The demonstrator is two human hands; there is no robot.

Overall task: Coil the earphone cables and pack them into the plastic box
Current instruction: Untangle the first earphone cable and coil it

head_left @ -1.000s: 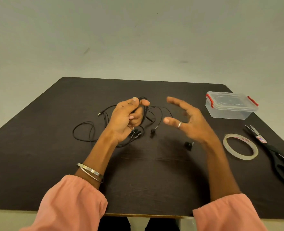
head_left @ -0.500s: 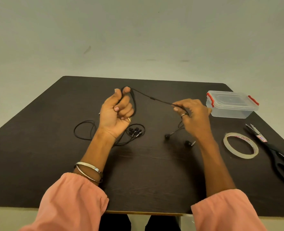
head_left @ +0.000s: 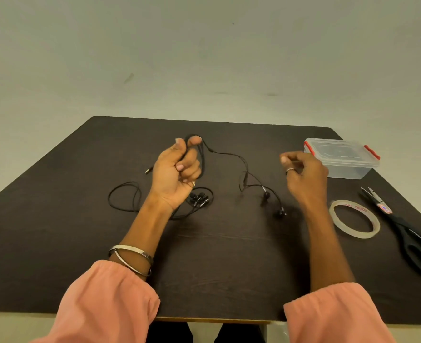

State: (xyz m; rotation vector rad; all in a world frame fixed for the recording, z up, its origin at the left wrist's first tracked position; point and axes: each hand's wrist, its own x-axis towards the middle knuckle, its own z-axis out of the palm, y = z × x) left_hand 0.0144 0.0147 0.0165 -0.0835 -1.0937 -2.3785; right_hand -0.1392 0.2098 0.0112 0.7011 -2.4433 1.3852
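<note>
A thin black earphone cable point(head_left: 229, 154) is looped over the raised left hand point(head_left: 177, 169), whose curled fingers and thumb grip the coil near its top. From there the loose end runs rightward, sags in slack bends and drops to the counter point(head_left: 56, 231), ending in two small rounded earbuds point(head_left: 266, 194) that lie between the hands, nearer the right one. The right hand point(head_left: 305, 174) hovers apart from that cable with fingers curled; whether it pinches anything cannot be told. More black cables point(head_left: 124, 196) lie in loose round loops on the counter just left of and under the left wrist, with a cluster of earbuds point(head_left: 199, 198) beside the heel of the left hand and a plug tip point(head_left: 149, 170) pointing away to the left. The box point(head_left: 340, 158), clear plastic, rectangular, with red clips and its lid on, sits just beyond the right hand. A ring of clear tape point(head_left: 354, 219) lies flat to the right of the right forearm, and black-handled scissors point(head_left: 402, 229) lie beside it, blades pointing away. The counter is dark and matte, with a faint wood grain.
</note>
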